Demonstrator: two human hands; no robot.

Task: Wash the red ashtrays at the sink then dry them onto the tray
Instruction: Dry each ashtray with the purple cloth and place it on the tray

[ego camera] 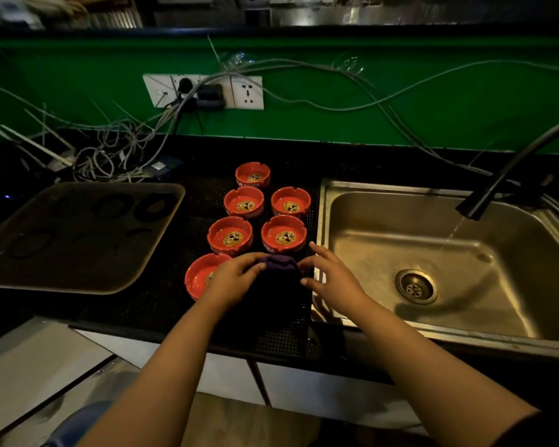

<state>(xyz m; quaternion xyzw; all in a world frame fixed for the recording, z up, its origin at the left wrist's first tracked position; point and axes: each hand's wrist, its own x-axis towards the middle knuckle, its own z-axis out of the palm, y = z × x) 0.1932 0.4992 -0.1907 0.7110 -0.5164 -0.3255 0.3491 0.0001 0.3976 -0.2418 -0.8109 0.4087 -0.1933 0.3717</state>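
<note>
Several red ashtrays stand on a black mesh mat between the tray and the sink; the nearest ashtray (pixel 198 275) is partly hidden by my left hand. Another ashtray (pixel 284 233) stands just beyond my hands. A dark purple cloth (pixel 276 285) lies on the mat at the front. My left hand (pixel 236 279) grips the cloth's top left edge. At the cloth's right edge my right hand (pixel 331 279) touches it with its fingers spread. The brown tray (pixel 78 272) lies to the left with dark ring marks on it. The steel sink (pixel 352 221) is on the right.
A black faucet (pixel 484 201) runs a thin stream of water into the sink, above the drain (pixel 416 287). Tangled cables (pixel 110 156) and a wall socket strip (pixel 204 91) sit behind the counter against the green wall.
</note>
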